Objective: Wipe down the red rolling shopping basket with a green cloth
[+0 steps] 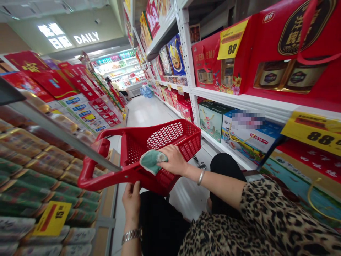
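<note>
My left hand [130,202] is at the lower edge of a red plastic shopping basket [165,137], its fingers curled around the red bar under the basket. The basket has mesh walls and a long red pull handle [90,174] reaching to the left. My right hand [173,160] lies across the basket's near rim, pressing a teal fabric pouch [150,161] with a pale floral edge against it. A metal link watch [131,235] circles my left wrist, and a silver bangle [201,176] circles my right.
A shelf of packaged goods in green and gold wrappers [39,177] stands close on the left, with a yellow price tag [52,218]. White metal shelving [239,99] with red gift boxes runs along the right. A pale tiled aisle floor [149,112] leads to lit refrigerated displays [119,67].
</note>
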### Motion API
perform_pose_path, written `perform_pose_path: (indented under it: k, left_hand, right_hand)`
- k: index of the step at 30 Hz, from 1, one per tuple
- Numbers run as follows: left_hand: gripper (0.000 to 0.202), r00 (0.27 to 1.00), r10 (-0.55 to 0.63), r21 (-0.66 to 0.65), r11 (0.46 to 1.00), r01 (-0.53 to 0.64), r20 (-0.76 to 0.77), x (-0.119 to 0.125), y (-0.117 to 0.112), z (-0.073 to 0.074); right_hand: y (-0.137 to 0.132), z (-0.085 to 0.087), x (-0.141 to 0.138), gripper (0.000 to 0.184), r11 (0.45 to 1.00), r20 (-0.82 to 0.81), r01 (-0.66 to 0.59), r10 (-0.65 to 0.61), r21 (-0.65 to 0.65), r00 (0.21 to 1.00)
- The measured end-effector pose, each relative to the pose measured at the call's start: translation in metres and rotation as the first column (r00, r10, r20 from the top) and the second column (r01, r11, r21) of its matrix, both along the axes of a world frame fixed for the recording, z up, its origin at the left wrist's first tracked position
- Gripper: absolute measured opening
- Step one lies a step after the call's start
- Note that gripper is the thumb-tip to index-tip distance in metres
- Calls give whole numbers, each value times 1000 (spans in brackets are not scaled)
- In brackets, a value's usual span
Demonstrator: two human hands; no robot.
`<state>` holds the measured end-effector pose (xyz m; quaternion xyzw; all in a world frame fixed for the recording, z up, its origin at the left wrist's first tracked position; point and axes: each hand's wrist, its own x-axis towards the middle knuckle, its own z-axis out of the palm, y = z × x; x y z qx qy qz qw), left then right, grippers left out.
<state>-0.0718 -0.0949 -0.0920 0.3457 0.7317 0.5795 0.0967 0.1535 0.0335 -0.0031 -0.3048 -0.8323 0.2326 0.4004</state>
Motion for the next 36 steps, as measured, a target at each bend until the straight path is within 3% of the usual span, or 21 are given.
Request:
perform_pose_path:
  k: [4, 9, 16, 21, 26, 36]
  left_hand:
    - [48, 998, -12, 3, 1000, 12, 67, 0, 0, 0]
    - [48, 994, -30, 8, 1000, 29, 102, 7, 3, 9]
    - [48, 989, -29, 11, 1000, 28, 143, 12, 6, 16]
    - [48, 990, -23, 11, 1000, 21, 141, 14, 7, 17]
    - [48, 989, -18, -5, 1000, 19, 146, 13, 9, 18]
    - [50, 977, -6, 57, 998, -6, 212, -7, 24, 17]
  right_hand:
    - [18, -4, 14, 39, 998, 52, 54, -52, -25, 997]
    - [49, -1, 38, 26, 982, 174, 174, -159, -69, 972]
    - [111, 10, 70, 24, 900, 406, 379, -271, -215, 873]
    - [138, 5, 88, 26, 868, 441, 434, -301, -240, 846]
    - [143, -1, 96, 25, 860, 429, 441, -307, -258, 850]
    - [119, -6, 93, 26, 855, 363, 457, -356, -246, 861]
